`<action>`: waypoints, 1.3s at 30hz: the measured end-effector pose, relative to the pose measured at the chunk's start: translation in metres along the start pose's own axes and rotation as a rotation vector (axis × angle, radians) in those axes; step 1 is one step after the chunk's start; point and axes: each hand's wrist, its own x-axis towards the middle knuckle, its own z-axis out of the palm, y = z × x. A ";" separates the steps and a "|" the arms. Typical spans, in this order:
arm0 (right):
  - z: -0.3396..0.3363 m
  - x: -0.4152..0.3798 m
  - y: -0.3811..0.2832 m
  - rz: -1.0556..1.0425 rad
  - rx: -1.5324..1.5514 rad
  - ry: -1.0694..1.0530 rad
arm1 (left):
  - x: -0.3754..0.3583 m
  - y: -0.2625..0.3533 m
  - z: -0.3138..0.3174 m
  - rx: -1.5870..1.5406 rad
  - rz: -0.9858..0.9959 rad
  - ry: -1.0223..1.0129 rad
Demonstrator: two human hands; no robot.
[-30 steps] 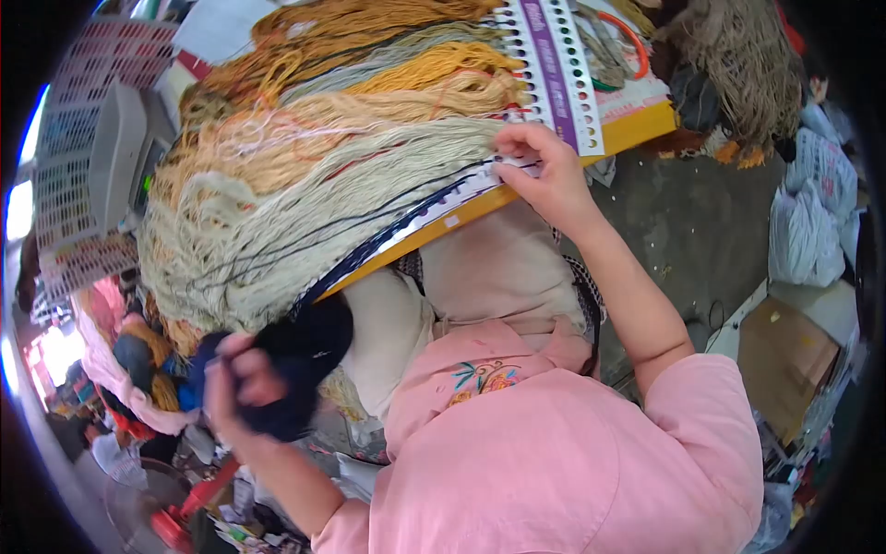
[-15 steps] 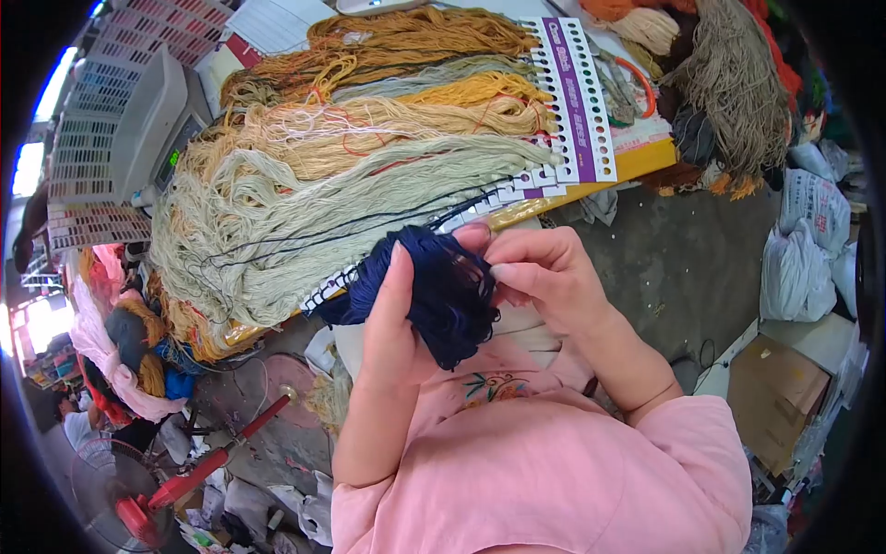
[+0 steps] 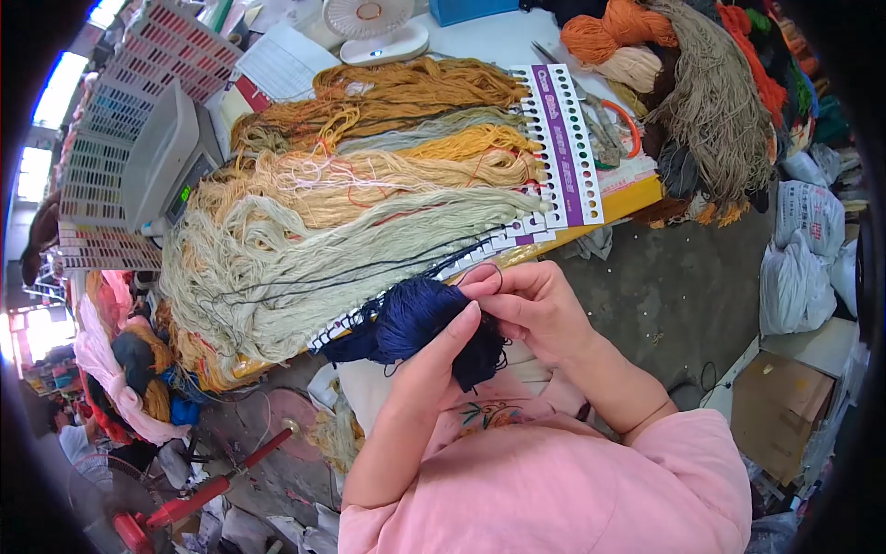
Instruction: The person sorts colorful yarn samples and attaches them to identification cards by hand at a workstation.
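A dark navy skein of thread (image 3: 415,312) is gripped in my left hand (image 3: 432,362), whose thumb lies along its side. My right hand (image 3: 544,309) pinches at the skein's right end, thumb and fingertips together on a thin dark strand that loops above them. Both hands meet there, just off the table's near edge. Beyond them, pale grey-green threads (image 3: 369,245) lie spread across the table, with tan threads (image 3: 369,175) and brown threads (image 3: 425,97) behind. Their right ends reach a white and purple punched card (image 3: 563,138). A few navy strands run across the pale threads.
Scissors with orange handles (image 3: 623,129) lie right of the card. A scale (image 3: 175,162) and a small white fan (image 3: 369,23) stand at the back left. Thread bundles (image 3: 711,92) hang at the right corner. A red-poled fan (image 3: 189,499) stands lower left.
The view has tilted, so the table sits lower. My left hand has turned the navy skein, and its thumb has come close to the right fingers. The right hand still pinches at the skein's end.
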 end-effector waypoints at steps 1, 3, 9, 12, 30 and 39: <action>-0.001 0.002 0.000 0.023 0.003 -0.029 | 0.000 0.001 0.001 0.024 0.031 0.048; -0.002 0.005 0.003 -0.109 -0.057 -0.058 | -0.001 0.004 0.001 -0.087 0.018 0.079; -0.042 0.003 -0.033 -0.201 0.567 -0.130 | -0.016 0.029 -0.040 -0.415 0.322 0.169; -0.114 -0.010 -0.090 -0.345 0.830 -0.336 | -0.066 0.067 -0.160 -0.738 0.756 0.531; -0.114 0.053 0.008 -0.586 -0.947 0.422 | 0.112 -0.037 -0.016 0.465 -0.276 0.309; -0.122 0.047 0.011 -0.795 -1.199 0.448 | 0.113 -0.038 -0.015 0.583 -0.217 0.379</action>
